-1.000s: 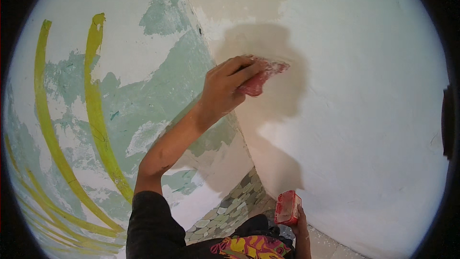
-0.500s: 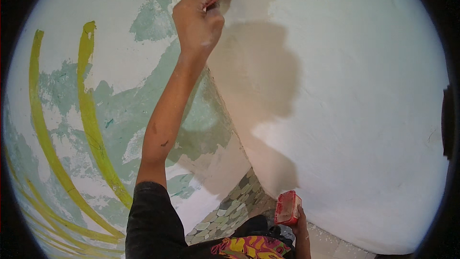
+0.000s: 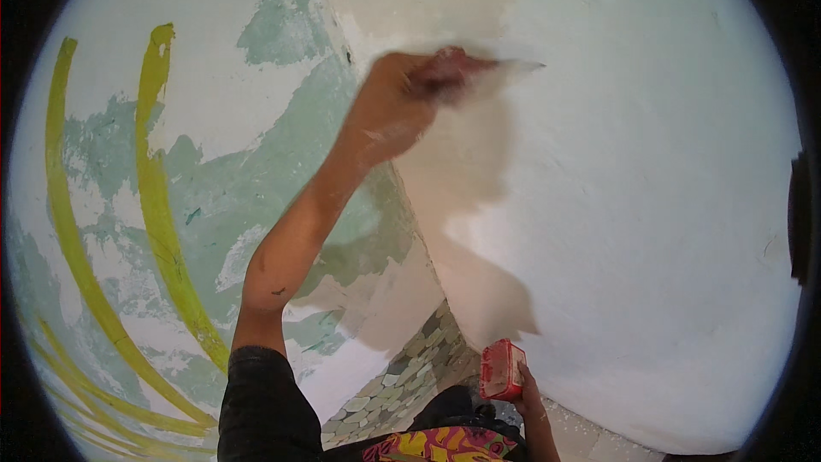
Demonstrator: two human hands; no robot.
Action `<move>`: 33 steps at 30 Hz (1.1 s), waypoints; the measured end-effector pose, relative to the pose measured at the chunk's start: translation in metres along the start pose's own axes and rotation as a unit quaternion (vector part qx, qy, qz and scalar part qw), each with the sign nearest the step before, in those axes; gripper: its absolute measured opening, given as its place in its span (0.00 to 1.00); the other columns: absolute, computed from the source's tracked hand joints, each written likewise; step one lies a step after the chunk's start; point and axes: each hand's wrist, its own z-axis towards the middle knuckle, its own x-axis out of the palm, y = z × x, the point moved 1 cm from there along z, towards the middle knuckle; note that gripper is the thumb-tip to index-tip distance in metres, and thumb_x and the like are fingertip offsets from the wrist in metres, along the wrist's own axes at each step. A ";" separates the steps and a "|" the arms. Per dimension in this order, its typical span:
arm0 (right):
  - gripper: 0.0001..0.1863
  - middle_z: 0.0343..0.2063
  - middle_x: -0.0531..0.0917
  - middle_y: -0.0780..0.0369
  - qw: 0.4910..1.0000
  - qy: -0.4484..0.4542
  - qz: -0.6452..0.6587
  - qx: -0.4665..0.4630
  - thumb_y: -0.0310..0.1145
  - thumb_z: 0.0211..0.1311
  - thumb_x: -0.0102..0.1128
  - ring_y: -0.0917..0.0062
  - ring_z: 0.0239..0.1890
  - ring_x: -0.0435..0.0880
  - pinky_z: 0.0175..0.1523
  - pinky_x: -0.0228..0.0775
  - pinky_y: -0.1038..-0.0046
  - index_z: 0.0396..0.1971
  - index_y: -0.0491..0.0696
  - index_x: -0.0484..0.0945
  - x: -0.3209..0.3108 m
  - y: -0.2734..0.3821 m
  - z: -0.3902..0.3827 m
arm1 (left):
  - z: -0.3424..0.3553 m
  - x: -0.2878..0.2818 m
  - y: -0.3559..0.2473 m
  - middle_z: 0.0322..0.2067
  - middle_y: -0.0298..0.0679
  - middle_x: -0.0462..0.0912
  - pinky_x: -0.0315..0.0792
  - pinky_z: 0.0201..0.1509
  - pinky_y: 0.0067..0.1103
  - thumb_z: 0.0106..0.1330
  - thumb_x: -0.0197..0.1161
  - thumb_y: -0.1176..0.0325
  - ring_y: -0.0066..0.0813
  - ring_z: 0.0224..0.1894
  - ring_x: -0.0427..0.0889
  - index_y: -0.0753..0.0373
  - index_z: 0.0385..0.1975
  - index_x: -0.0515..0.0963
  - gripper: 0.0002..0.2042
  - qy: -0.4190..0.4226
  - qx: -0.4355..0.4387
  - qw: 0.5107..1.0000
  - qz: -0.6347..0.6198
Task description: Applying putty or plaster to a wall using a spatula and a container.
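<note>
My left hand (image 3: pixel 393 107), blurred by motion, is closed around the reddish handle of a putty knife (image 3: pixel 520 65). Its thin blade points right, close to the pale wall (image 3: pixel 633 162); whether it touches the wall I cannot tell. Low in the view, my right hand (image 3: pixel 530 395) grips a red plastic tub (image 3: pixel 503 370) by its right side. The tub is tilted, and whitish residue coats its inside and rim.
To the left stands a wall (image 3: pixel 231 180) with patchy green and white paint and curved yellow-green stripes (image 3: pixel 156 171). It meets the pale wall in a corner. Below lie a stone-patterned floor (image 3: pixel 393 385) and light tiles (image 3: pixel 590 436) near the pale wall's foot.
My left hand has come down and to the right with the putty knife, whose blade has swung from pointing up-right to pointing right. The tub has shifted slightly left in my right hand.
</note>
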 end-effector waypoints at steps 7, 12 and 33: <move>0.34 0.59 0.82 0.54 1.000 -0.018 0.006 0.011 0.54 0.75 0.53 0.63 0.56 0.85 0.60 0.80 0.57 0.69 0.44 0.67 0.013 0.000 -0.010 | -0.076 -0.017 0.018 0.43 0.39 0.87 0.81 0.50 0.29 0.70 0.65 0.75 0.29 0.42 0.86 0.72 0.54 0.80 0.14 -0.159 -0.184 0.933 -0.267; 0.38 0.64 0.78 0.53 1.000 -0.004 0.024 0.003 0.60 0.74 0.50 0.58 0.61 0.81 0.65 0.76 0.51 0.72 0.47 0.63 -0.014 0.000 -0.024 | -0.100 -0.040 0.071 0.44 0.39 0.87 0.81 0.49 0.30 0.73 0.62 0.72 0.30 0.44 0.87 0.69 0.53 0.81 0.13 -0.297 -0.214 0.886 -0.285; 0.38 0.66 0.75 0.54 0.997 0.015 0.070 -0.021 0.58 0.74 0.52 0.59 0.64 0.79 0.64 0.75 0.49 0.73 0.49 0.62 -0.023 0.026 -0.018 | -0.005 -0.022 0.102 0.47 0.36 0.82 0.71 0.55 0.24 0.79 0.57 0.63 0.25 0.46 0.77 0.70 0.60 0.77 0.19 -0.266 -0.130 0.949 -0.112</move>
